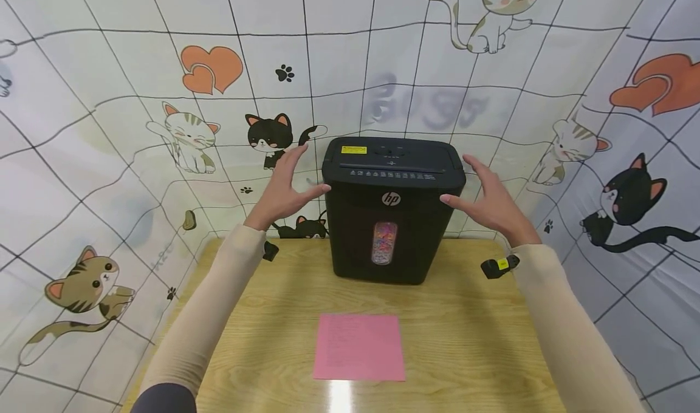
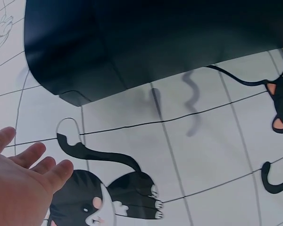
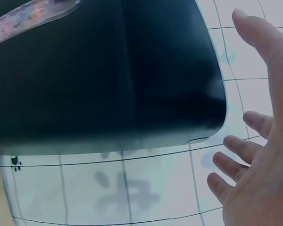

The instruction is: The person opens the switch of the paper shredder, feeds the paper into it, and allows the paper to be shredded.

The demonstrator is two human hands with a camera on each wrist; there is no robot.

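Note:
A black HP paper shredder (image 1: 355, 231) stands upright at the back of the wooden table, its front window showing colourful shreds. My left hand (image 1: 283, 188) is spread beside its upper left side, thumb toward the front corner. On the other side my right hand (image 1: 489, 203) is held the same way, fingers apart, near the upper right corner. Both wrist views show gaps between the shredder's dark body (image 2: 146, 42) and the left hand's fingers (image 2: 56, 176), and likewise the right hand's fingers (image 3: 243, 148). A pink sheet of paper (image 1: 359, 347) lies flat in front of the shredder.
The wooden table (image 1: 448, 334) has a cat-patterned white cloth wall (image 1: 339, 61) around its back and sides. Behind the shredder the cloth hangs close. A yellow label (image 1: 353, 150) marks the shredder's lid. Small black wrist cameras (image 1: 499, 267) are strapped at the sleeves.

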